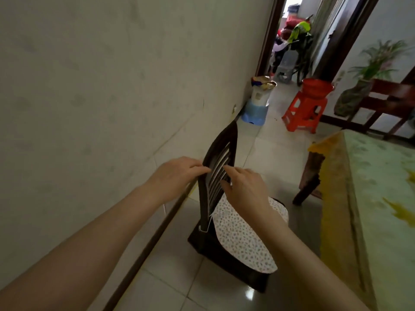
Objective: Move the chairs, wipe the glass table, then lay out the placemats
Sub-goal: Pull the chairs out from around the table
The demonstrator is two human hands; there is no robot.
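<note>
Two hands at one chair (224, 142). Left hand (177, 173), wall side: fingers curled onto the backrest's outer post. Right hand (244, 187), seat side: index and thumb at the slats, grip unclear. Chair on floor between wall and table (370, 176); its upright backrest lies between both hands, equally near.
</note>
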